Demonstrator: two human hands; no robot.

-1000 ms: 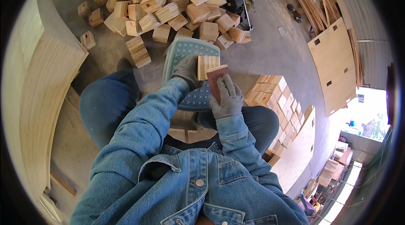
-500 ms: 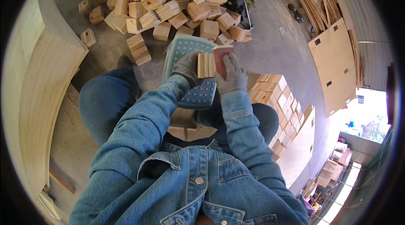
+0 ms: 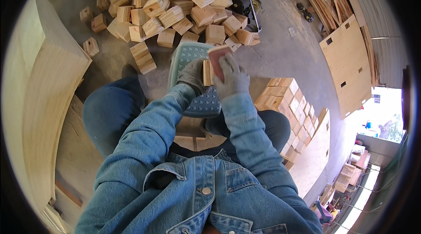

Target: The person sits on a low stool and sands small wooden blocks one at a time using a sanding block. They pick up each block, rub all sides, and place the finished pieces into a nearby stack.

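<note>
In a grey glove, my left hand (image 3: pixel 191 75) is closed around a small laminated wood block (image 3: pixel 207 73), whose layered edge shows on its right side. My right hand (image 3: pixel 232 78), gloved too, grips a flat reddish-brown sanding block (image 3: pixel 217 60) with a pale upper edge. The sanding block leans against the right side of the wood block. Both are held above a blue-green plastic stool (image 3: pixel 199 110) with a studded top, standing between my knees. Part of the wood block is hidden by the left glove.
A large heap of wood blocks (image 3: pixel 169 14) lies beyond the stool, with a metal-handled tool (image 3: pixel 253 12) at its right. Stacked blocks (image 3: pixel 291 107) stand by my right knee on a plywood sheet (image 3: pixel 312 164). A tall plywood stack (image 3: pixel 48 76) rises at left.
My right hand and the sanding block have shifted left and tilted. The wood block is turned, showing a narrower side. My left hand has moved slightly left.
</note>
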